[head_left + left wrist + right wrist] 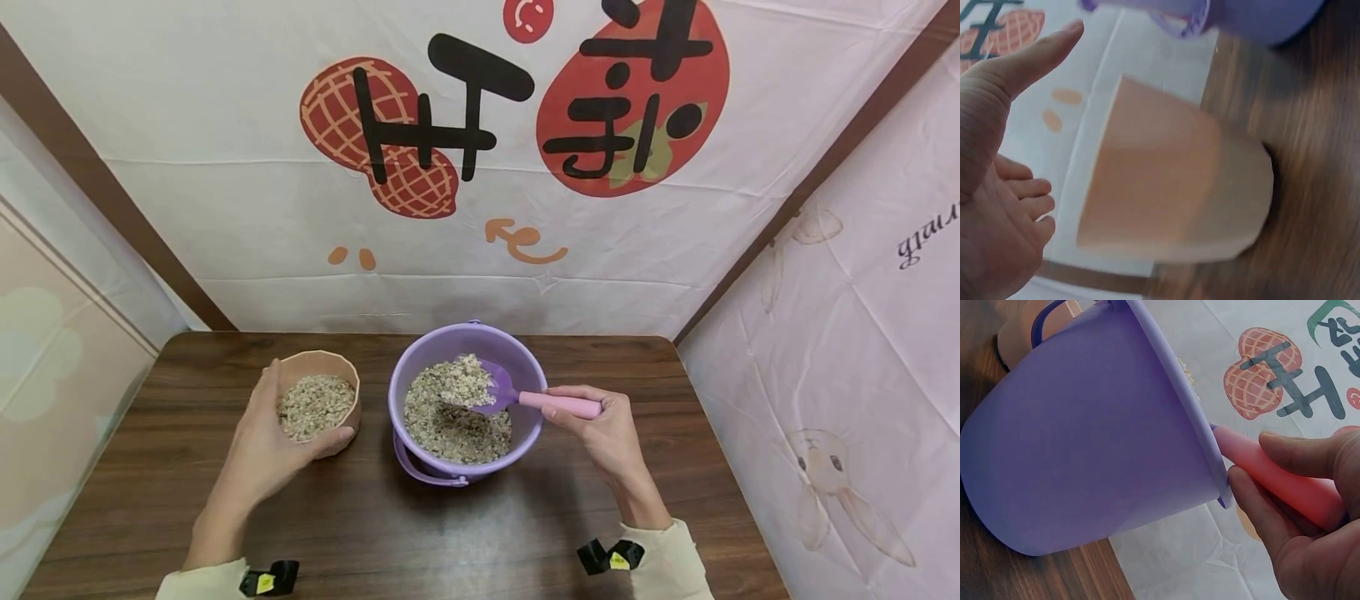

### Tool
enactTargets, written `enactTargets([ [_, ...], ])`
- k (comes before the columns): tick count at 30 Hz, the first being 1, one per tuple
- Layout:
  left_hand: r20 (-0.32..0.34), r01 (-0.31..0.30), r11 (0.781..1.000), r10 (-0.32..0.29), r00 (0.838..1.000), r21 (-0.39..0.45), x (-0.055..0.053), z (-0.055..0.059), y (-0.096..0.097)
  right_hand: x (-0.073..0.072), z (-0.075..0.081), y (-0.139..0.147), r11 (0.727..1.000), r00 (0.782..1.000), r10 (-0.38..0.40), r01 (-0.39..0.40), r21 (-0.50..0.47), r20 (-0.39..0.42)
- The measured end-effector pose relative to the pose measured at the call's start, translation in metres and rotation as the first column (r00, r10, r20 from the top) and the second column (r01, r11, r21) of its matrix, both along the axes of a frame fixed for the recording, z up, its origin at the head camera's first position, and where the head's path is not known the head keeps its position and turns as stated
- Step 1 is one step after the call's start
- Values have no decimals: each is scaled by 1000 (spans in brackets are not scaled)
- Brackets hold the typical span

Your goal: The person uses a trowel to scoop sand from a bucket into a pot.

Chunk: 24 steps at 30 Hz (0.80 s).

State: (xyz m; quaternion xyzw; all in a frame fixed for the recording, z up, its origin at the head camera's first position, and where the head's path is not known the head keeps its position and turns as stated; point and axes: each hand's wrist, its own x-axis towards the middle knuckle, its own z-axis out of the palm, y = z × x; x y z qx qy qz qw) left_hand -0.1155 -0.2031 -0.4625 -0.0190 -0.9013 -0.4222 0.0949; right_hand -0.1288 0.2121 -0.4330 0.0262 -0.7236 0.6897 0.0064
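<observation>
My right hand (600, 425) grips the pink handle of a small shovel (558, 403) with a purple blade. On the blade lies a heap of pale beige-grey granules (467, 380), over the same loose material inside a purple bucket (408, 358). In the right wrist view, thumb and fingers pinch the handle (1272, 472) just outside the bucket rim. My left hand (266, 442) is at a peach-coloured pot (318, 362) partly filled with similar granules. The left wrist view shows its thumb and fingers extended near the pot's rim, with a gap to the wall.
The bucket's handle (427, 477) hangs down at its near side. Both containers stand on a dark wooden table (480, 550). A white printed cloth (255, 192) rises behind the table's far edge, and another printed cloth (847, 375) hangs along the right.
</observation>
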Motion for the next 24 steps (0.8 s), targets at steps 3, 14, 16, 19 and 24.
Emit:
enactTargets([
  [3,47,-58,998,60,997,-37,2,-5,-13,0,0,0,1000,1000,-2,2,-3,2],
  [14,115,-69,995,78,990,-78,2,-25,-31,1,-1,-1,1000,1000,8,-8,-18,-1],
  [16,127,-71,994,81,989,-84,2,-27,-31,1,-1,-1,1000,1000,5,-5,-14,0],
  [19,135,-76,994,86,987,-80,1,-28,-32,2,0,-2,1000,1000,1,-1,-1,3],
  [24,150,-81,994,92,984,-77,0,-29,-32,3,5,-7,1000,1000,-2,2,19,14],
])
